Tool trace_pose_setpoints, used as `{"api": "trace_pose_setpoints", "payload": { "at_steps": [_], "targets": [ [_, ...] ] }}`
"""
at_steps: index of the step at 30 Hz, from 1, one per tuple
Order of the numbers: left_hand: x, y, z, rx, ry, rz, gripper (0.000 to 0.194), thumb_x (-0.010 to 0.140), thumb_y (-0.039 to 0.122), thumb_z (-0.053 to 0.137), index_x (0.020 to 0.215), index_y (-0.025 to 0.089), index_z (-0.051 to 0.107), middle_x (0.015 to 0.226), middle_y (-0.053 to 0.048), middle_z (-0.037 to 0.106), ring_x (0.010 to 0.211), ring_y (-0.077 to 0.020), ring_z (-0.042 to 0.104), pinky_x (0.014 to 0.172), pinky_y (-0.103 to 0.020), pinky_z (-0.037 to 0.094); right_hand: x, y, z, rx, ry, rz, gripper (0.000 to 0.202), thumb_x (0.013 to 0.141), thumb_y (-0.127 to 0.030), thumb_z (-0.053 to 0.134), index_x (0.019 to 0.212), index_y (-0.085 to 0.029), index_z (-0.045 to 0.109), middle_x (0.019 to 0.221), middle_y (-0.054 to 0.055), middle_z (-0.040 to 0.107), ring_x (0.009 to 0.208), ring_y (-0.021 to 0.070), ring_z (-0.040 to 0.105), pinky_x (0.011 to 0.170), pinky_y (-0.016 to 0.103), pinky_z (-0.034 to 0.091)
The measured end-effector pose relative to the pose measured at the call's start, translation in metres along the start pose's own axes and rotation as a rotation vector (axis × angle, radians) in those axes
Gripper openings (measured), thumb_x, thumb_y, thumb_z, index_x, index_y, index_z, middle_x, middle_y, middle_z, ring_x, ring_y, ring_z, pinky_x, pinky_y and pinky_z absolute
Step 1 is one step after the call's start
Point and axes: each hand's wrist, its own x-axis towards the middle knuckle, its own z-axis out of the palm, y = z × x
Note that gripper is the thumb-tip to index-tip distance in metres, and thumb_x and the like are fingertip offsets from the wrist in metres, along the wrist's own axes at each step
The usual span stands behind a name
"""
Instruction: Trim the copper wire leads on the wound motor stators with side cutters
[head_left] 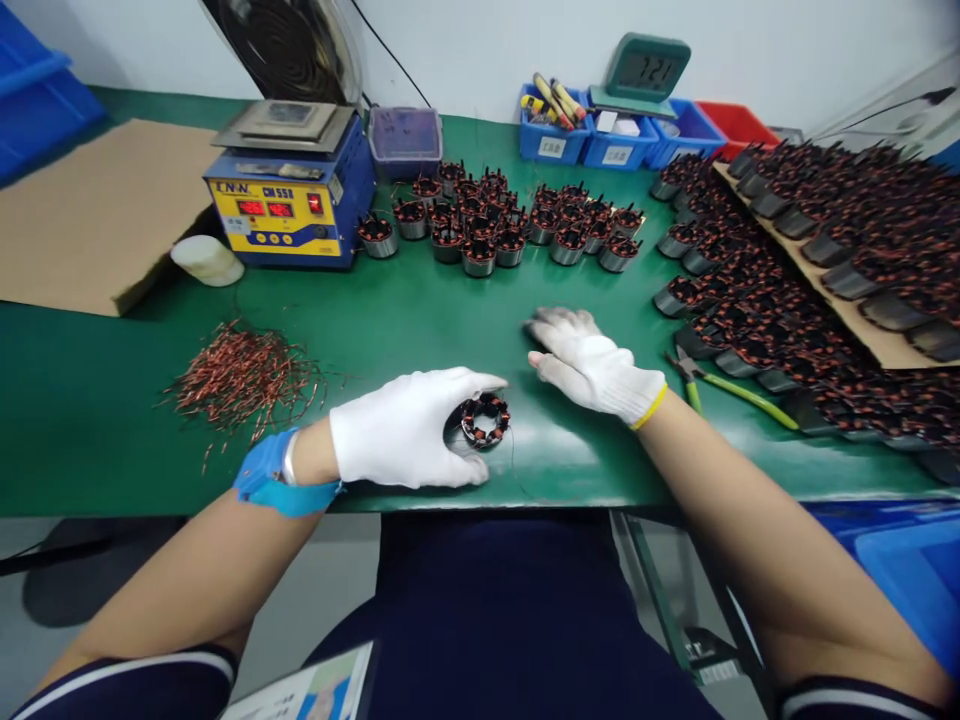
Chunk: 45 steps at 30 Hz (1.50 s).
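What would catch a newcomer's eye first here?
Probably the dense rows of copper-wound pieces crowding the right side of the green table. Then the white-gloved hands at the centre: the left hand curves around one wound ring, while the right hand is open beside it. On the left, a reddish heap of wire bits lies in front of a blue-and-yellow box with glowing red digits.

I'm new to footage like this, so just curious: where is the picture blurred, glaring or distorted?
Head view: right hand blurred at the fingers; head view: pale glare on the green table near its front edge; head view: wound rings at far right look stretched.
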Motion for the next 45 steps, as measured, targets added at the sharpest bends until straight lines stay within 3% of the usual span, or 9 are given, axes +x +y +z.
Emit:
{"api": "trace_pose_setpoints", "payload": {
  "at_steps": [5, 9, 14, 18, 24, 31, 35, 42, 45],
  "targets": [
    [0.0, 0.003, 0.002, -0.051, 0.061, -0.118, 0.094, 0.056, 0.065, 0.072, 0.137, 0.026, 0.045, 0.13, -0.006, 0.059, 0.111, -0.0305, 0.061, 0.093, -0.038, 0.049, -0.016, -0.027, -0.01, 0.616, 0.034, 0.131, 0.056, 0.094, -0.042, 0.039, 0.144, -0.017, 0.036, 0.116, 0.012, 0.065, 0.097, 0.0223, 0.064, 0.082, 0.038, 0.051],
    [0.001, 0.009, 0.005, -0.068, 0.084, -0.113, 0.093, 0.052, 0.063, 0.074, 0.133, 0.025, 0.048, 0.125, -0.006, 0.061, 0.106, -0.0304, 0.062, 0.091, -0.038, 0.05, -0.032, -0.043, -0.018, 0.475, -0.077, 0.178, 0.057, 0.088, -0.04, 0.051, 0.141, -0.021, 0.043, 0.092, 0.005, 0.068, 0.069, 0.0171, 0.062, 0.068, 0.033, 0.05],
    [-0.003, 0.003, -0.005, -0.112, 0.036, -0.06, 0.108, 0.046, 0.066, 0.077, 0.14, 0.029, 0.039, 0.134, -0.005, 0.054, 0.115, -0.032, 0.058, 0.095, -0.038, 0.049, -0.044, -0.054, -0.023, 0.294, 0.065, 0.236, 0.037, 0.081, -0.033, 0.058, 0.117, -0.024, 0.06, 0.096, 0.003, 0.067, 0.074, 0.017, 0.063, 0.066, 0.03, 0.048],
    [-0.004, -0.001, -0.008, -0.141, 0.03, -0.06, 0.112, 0.043, 0.066, 0.078, 0.141, 0.029, 0.039, 0.135, -0.005, 0.055, 0.116, -0.0335, 0.057, 0.095, -0.038, 0.049, -0.057, -0.061, -0.017, 0.233, -0.033, 0.189, 0.033, 0.081, -0.03, 0.057, 0.113, -0.025, 0.06, 0.109, 0.003, 0.065, 0.09, 0.0203, 0.064, 0.075, 0.032, 0.048],
    [0.011, 0.015, 0.018, -0.094, 0.215, -0.244, 0.056, 0.072, 0.066, 0.059, 0.108, 0.024, 0.061, 0.105, -0.005, 0.067, 0.094, -0.0267, 0.065, 0.078, -0.038, 0.051, -0.053, -0.068, -0.004, 0.193, -0.126, 0.274, 0.022, 0.085, -0.036, 0.055, 0.1, -0.025, 0.066, 0.095, 0.001, 0.071, 0.082, 0.0201, 0.064, 0.066, 0.03, 0.042],
    [0.012, 0.014, 0.02, -0.037, 0.175, -0.074, 0.03, 0.072, 0.045, 0.062, 0.091, 0.023, 0.065, 0.089, -0.002, 0.067, 0.084, -0.022, 0.063, 0.074, -0.033, 0.049, -0.045, -0.05, -0.014, 0.326, -0.237, 0.375, 0.021, 0.088, -0.037, 0.049, 0.085, -0.025, 0.067, 0.079, -0.002, 0.069, 0.072, 0.0165, 0.061, 0.059, 0.026, 0.036],
    [0.009, 0.01, 0.016, -0.113, 0.146, -0.062, 0.042, 0.069, 0.045, 0.065, 0.106, 0.023, 0.064, 0.102, -0.002, 0.068, 0.092, -0.0226, 0.064, 0.082, -0.034, 0.05, -0.044, -0.051, -0.019, 0.158, -0.284, 0.384, 0.021, 0.087, -0.035, 0.05, 0.083, -0.026, 0.068, 0.083, -0.001, 0.07, 0.076, 0.0204, 0.062, 0.057, 0.028, 0.031],
    [0.009, 0.013, 0.018, -0.231, 0.179, -0.184, 0.066, 0.069, 0.052, 0.067, 0.127, 0.026, 0.049, 0.1, -0.001, 0.068, 0.087, -0.0223, 0.067, 0.074, -0.034, 0.051, -0.024, -0.05, 0.0, 0.783, -0.102, 0.267, 0.047, 0.085, -0.028, 0.052, 0.131, -0.018, 0.049, 0.099, 0.005, 0.068, 0.084, 0.0157, 0.063, 0.071, 0.026, 0.048],
    [0.008, 0.011, 0.016, -0.285, 0.149, -0.189, 0.076, 0.068, 0.048, 0.07, 0.135, 0.025, 0.042, 0.104, -0.002, 0.067, 0.085, -0.0207, 0.067, 0.075, -0.033, 0.052, -0.019, -0.042, 0.002, 0.64, -0.124, 0.299, 0.05, 0.079, -0.019, 0.053, 0.129, -0.022, 0.054, 0.082, 0.0, 0.066, 0.071, 0.0148, 0.06, 0.064, 0.027, 0.046]
  ]
}}
